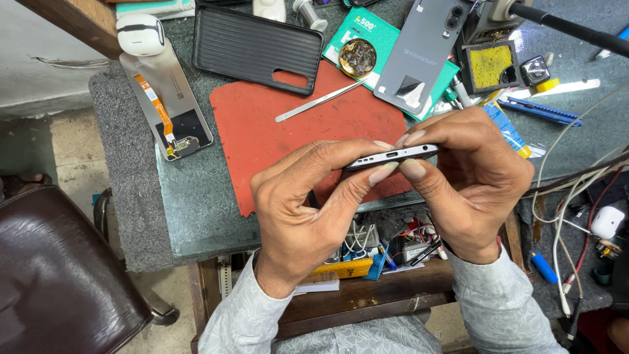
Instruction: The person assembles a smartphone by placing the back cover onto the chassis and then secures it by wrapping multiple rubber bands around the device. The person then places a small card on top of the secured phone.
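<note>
Above the table and its red mat, the left hand and right hand pinch a phone edge-on between thumbs and fingertips. It looks light, stiff and slick, probably fragile on its glass face, which is hidden here. The rigid frame edges offer the safest hold. Steel tweezers lie behind.

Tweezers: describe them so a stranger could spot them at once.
Start at the red mat in the middle of the bench. The tweezers lie slanted across its top edge, just below the ribbed black case. They are the only thin, bare-metal tool on the mat.
</note>
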